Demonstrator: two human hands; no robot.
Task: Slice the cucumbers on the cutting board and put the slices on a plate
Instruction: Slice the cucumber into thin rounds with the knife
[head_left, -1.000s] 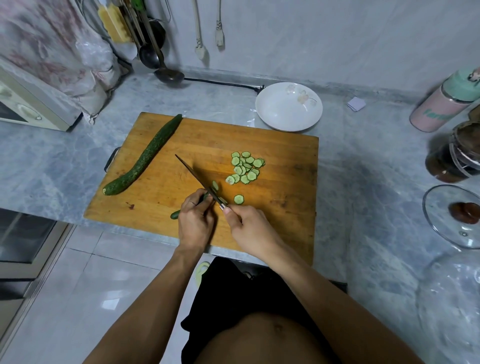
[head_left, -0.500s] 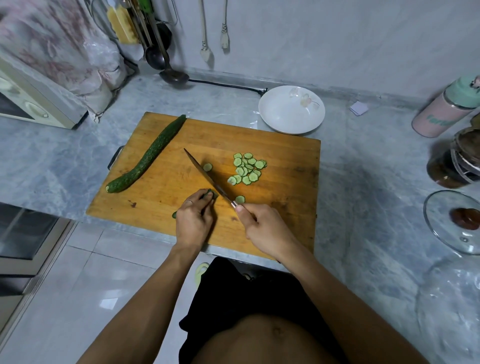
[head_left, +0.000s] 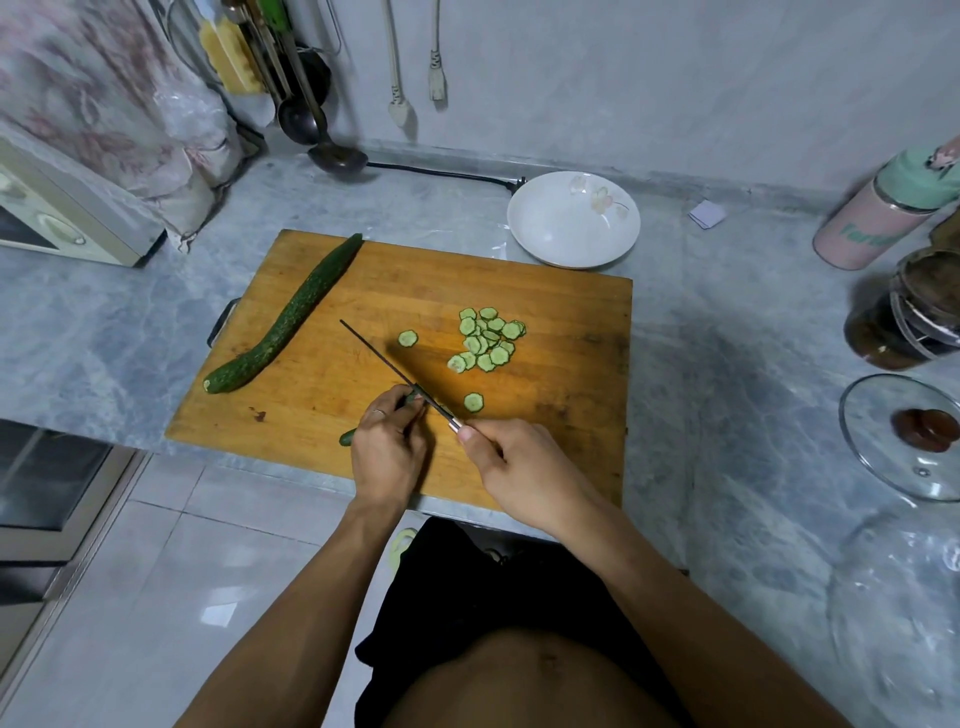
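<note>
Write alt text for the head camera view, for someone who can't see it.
A person's right hand holds a knife over a cucumber piece gripped by the left hand on a wooden cutting board. Slices lie beside the blade, a whole cucumber at left, an empty white plate behind.

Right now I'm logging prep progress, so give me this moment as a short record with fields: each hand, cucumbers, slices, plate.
left hand: left hand holds down the cucumber stub on the cutting board
right hand: right hand grips the knife, blade against the stub
whole cucumber: whole cucumber uncut, far left of the board
slices: pile of slices mid-board; two loose slices and
plate: white plate beyond the board's far right corner, no slices on it
</note>
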